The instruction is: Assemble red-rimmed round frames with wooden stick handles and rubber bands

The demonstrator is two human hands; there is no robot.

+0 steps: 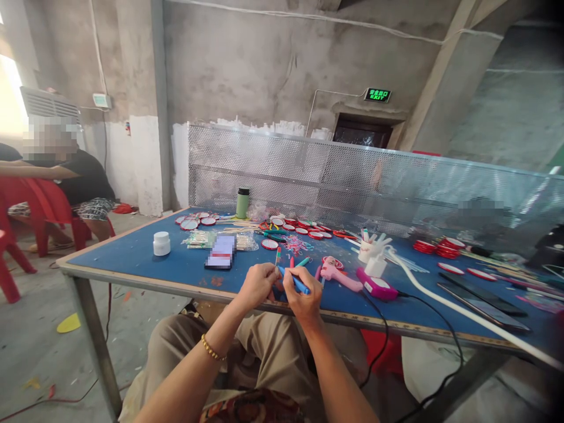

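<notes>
My left hand [259, 284] is closed on a thin upright stick [278, 255] with red and green bands at its top. In my right hand [305, 296] is a blue marker pen [300, 286], its front end pointing at the stick. The two hands are close together above the table's front edge, and the fingers hide the lower part of the stick. Just beyond them lie a red marker [292, 262] and a green marker [304, 262]. To the right rests a pink hot glue gun [339, 275].
A phone [221, 251], a white jar [161, 243] and bagged sticks [247, 241] lie left on the blue table [132, 258]. Red-rimmed discs [315, 235] and a green bottle [242, 203] stand farther back. A pen cup [365, 249], purple device [379, 286] and white tube [423, 288] occupy the right.
</notes>
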